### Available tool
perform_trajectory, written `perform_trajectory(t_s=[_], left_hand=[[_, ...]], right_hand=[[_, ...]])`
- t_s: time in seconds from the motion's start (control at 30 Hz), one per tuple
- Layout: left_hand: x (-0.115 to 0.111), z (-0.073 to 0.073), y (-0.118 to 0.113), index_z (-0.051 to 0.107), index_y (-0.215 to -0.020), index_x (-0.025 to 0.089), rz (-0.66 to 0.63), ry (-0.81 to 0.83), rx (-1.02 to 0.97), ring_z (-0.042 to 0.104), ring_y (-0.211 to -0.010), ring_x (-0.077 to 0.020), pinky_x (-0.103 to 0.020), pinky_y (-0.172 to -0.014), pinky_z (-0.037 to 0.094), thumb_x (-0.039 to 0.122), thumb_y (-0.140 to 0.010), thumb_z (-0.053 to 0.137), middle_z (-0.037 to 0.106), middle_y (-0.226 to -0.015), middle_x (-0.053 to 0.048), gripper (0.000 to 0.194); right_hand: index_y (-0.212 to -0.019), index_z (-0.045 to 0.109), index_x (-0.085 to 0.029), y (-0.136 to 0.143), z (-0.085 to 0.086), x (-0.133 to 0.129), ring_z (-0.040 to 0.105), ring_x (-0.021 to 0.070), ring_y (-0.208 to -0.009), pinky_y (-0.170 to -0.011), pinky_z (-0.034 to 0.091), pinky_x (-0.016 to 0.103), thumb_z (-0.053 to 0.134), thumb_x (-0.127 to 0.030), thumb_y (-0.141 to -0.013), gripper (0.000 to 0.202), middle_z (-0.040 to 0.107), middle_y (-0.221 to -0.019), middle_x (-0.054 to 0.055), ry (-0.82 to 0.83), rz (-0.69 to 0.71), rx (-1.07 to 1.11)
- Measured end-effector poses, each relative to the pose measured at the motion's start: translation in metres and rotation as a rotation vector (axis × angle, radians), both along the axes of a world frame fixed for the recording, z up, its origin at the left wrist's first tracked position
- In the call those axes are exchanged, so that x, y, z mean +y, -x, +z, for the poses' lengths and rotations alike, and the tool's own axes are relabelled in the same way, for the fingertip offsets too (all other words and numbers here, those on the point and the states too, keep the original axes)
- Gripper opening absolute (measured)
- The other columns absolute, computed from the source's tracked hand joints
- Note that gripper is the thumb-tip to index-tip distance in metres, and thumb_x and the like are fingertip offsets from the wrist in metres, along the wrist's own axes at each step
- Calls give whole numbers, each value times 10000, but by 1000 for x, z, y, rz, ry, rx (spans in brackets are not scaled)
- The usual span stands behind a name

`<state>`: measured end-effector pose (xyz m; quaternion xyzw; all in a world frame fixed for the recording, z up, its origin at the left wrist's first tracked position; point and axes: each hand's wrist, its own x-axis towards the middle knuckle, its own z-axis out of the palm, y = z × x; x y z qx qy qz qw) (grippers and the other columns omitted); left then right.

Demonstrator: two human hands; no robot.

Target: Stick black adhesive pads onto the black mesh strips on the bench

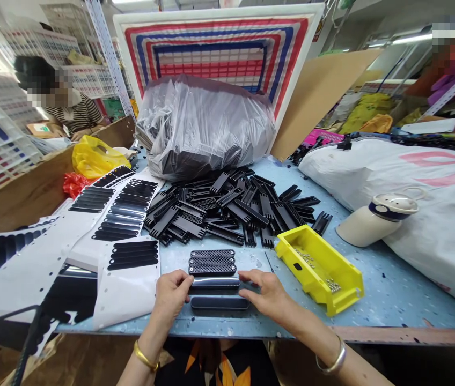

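My left hand (pixel 172 292) is closed in a pinch at the left end of a glossy dark strip (pixel 216 283). My right hand (pixel 268 292) is by the strip's right end, thumb and fingers apart; whether a fingertip touches it I cannot tell. Just beyond the strip lie several black textured bars (pixel 212 262) side by side, with small silvery dots at their ends. Nearer to me a dark flat bar (pixel 219 304) lies parallel on the blue tabletop (pixel 251 325).
Black slotted bars (pixel 219 209) are heaped behind my hands, before a plastic-wrapped bundle (pixel 207 126). White sheets with black strips (pixel 133 256) spread leftward. To the right are a yellow bin (pixel 318 268) with small metal pieces, a cream bottle (pixel 366 222) and a white sack (pixel 424 214). A person (pixel 66 102) sits far left.
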<state>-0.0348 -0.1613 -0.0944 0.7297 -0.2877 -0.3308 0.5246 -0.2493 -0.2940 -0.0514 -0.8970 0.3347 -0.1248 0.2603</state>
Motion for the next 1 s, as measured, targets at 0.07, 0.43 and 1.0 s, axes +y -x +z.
perform_trajectory(t_s=[0.07, 0.43, 1.0], left_hand=[[0, 2, 1, 595, -571, 201, -6, -2, -8, 510, -390, -152, -231, -403, 335, 543, -637, 527, 493, -408, 19, 355], [1, -2, 6, 597, -593, 208, -17, 47, -197, 433, -478, -138, -248, -513, 313, 478, -657, 589, 457, -444, 38, 278], [1, 2, 4, 463, -582, 229, -146, -10, -255, 406, -485, -138, -244, -526, 273, 371, -601, 679, 381, -450, 74, 260]], right_hand=[[-1063, 735, -154, 3, 3, -1, 698, 246, -815, -747, 559, 341, 633, -242, -765, 327, 753, -909, 89, -58, -82, -26], [-801, 725, -197, -34, 1, 28, 643, 210, -608, -568, 421, 281, 618, -562, -818, 382, 688, -632, 42, 158, -332, 141], [-882, 737, -171, -40, -7, 37, 661, 224, -657, -610, 466, 293, 699, -472, -779, 320, 696, -670, 45, 74, -482, 99]])
